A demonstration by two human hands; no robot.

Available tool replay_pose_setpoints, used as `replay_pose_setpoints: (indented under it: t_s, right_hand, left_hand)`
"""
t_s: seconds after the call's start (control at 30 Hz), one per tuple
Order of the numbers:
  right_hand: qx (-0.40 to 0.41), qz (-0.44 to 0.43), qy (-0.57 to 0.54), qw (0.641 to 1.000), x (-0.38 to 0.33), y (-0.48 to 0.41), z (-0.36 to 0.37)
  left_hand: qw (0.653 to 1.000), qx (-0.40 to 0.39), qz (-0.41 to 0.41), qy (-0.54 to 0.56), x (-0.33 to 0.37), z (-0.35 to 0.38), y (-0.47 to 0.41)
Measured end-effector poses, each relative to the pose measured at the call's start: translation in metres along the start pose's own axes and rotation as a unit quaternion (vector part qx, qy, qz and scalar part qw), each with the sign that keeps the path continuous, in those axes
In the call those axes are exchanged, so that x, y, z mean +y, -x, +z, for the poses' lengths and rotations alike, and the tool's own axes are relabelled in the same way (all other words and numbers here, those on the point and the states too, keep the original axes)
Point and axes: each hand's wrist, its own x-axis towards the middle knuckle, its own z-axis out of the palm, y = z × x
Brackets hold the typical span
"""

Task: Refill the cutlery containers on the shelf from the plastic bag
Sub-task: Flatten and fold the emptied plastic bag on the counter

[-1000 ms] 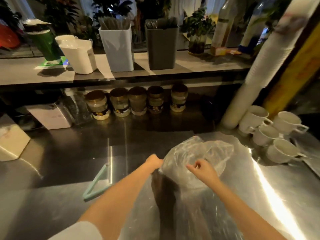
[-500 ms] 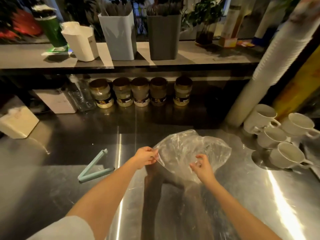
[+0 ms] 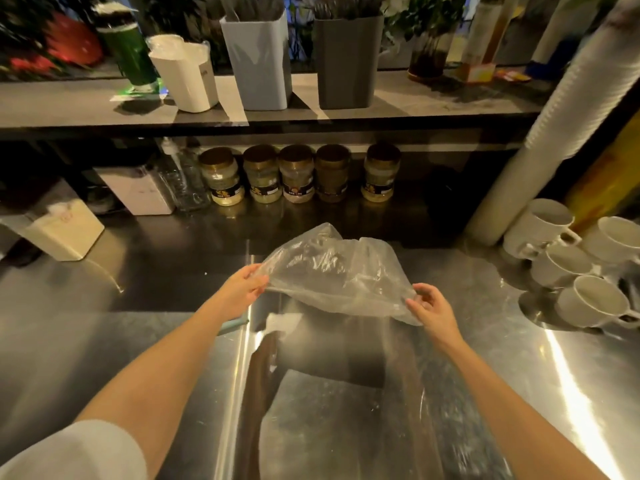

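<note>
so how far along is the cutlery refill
Looks done: the pale blue container and dark grey container on the shelf both show cutlery at their tops. In hand: left hand and right hand pinch the clear plastic bag above the steel counter; it looks empty. Left: probably just putting the bag away.

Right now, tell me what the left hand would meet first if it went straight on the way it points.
The plastic bag: the left hand pinches its edge and points up and to the right, into it. Past the bag, perhaps the jars, though depth is unclear.
</note>
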Motion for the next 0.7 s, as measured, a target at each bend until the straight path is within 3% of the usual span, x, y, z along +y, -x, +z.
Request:
replay_pose_setpoints:
  t_s: [0.07, 0.23, 0.3, 0.47, 0.57, 0.7]
  right_hand:
    - [-0.038, 0.025, 0.043, 0.998, 0.014, 0.005, 0.003]
    - [-0.204, 0.113, 0.195, 0.953, 0.027, 0.010, -0.001]
    - [-0.228, 0.136, 0.238, 0.934, 0.020, 0.006, -0.005]
    - [-0.044, 0.055, 0.192, 0.979, -0.025, -0.016, 0.005]
    - [-0.021, 0.041, 0.180, 0.983, -0.047, -0.040, 0.021]
    - [-0.012, 0.039, 0.169, 0.985, -0.068, -0.067, 0.055]
  left_hand:
    - [0.992, -0.034, -0.062, -0.105, -0.022, -0.015, 0.001]
    - [0.954, -0.136, -0.227, -0.142, -0.043, -0.035, 0.004]
    - [0.930, -0.182, -0.248, -0.199, -0.032, -0.036, 0.010]
    - [0.955, -0.044, -0.191, -0.223, -0.013, -0.050, -0.019]
    - [0.973, 0.026, -0.146, -0.179, 0.011, -0.032, -0.035]
    - [0.978, 0.029, -0.134, -0.158, 0.034, 0.001, -0.057]
